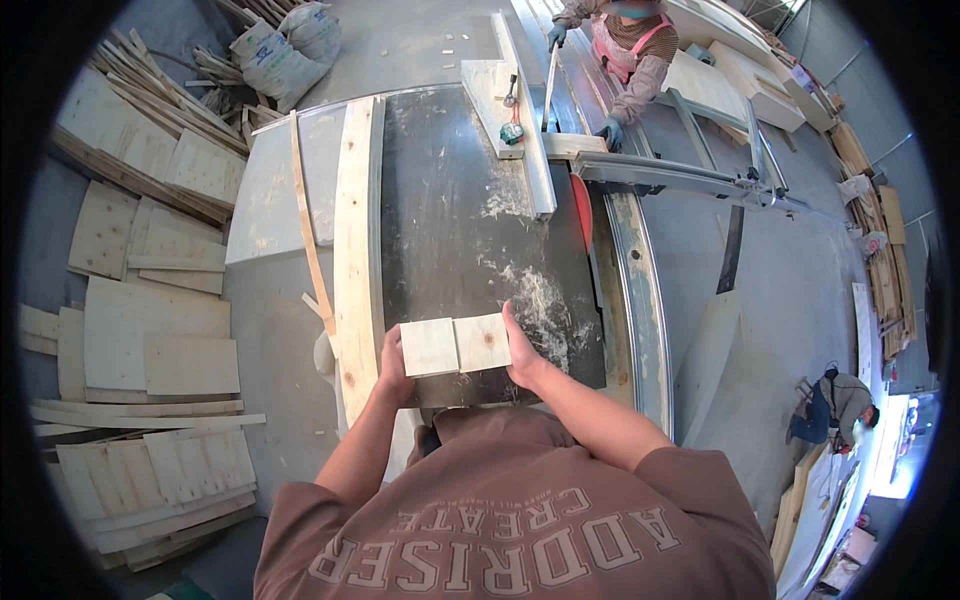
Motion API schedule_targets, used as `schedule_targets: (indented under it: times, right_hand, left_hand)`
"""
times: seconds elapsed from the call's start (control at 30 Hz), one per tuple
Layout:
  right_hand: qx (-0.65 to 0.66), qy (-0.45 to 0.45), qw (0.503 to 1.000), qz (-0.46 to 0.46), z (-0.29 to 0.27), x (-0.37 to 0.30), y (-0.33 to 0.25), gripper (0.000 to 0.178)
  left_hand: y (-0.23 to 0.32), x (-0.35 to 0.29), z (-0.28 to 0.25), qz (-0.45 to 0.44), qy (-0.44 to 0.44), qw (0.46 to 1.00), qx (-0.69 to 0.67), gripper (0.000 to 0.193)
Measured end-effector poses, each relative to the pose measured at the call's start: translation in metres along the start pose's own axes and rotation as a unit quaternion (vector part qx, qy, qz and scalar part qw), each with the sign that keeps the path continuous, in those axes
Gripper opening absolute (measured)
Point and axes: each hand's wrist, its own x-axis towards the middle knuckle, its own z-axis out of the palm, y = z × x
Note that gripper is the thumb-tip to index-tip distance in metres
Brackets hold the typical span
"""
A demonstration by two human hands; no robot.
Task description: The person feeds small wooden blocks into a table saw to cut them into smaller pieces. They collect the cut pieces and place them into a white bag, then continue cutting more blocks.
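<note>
Two pale, squarish pieces of wood sit side by side between my hands, over the near end of the dark saw table [440, 210]. My left hand [396, 366] is closed against the outer end of the left wooden piece [428, 348]. Against the outer end of the right wooden piece [484, 342], which shows a knot, my right hand [520, 352] presses with its thumb up along the edge. The two pieces touch and are slightly offset. Their undersides are hidden, as are most of my fingers.
Beyond my right hand stands a red saw guard [581, 212] beside a metal fence [525, 130]. A tape measure [511, 132] lies on a board there. A gloved co-worker [630, 60] holds a stick and touches a wood strip [574, 145]. A long plank [358, 240] lines the table's left.
</note>
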Motion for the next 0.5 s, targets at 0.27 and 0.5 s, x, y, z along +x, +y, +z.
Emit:
schedule_targets:
  times: [0.27,0.5]
  right_hand:
    - [0.006,-0.008,1.0,0.004,0.003,-0.005,-0.007,0.1]
    - [0.024,-0.032,0.999,-0.006,-0.008,0.002,-0.001,0.1]
  left_hand:
    - [0.006,-0.009,0.027,-0.019,0.023,1.0,0.0,0.066]
    - [0.001,0.005,0.005,-0.032,-0.007,0.999,0.001,0.072]
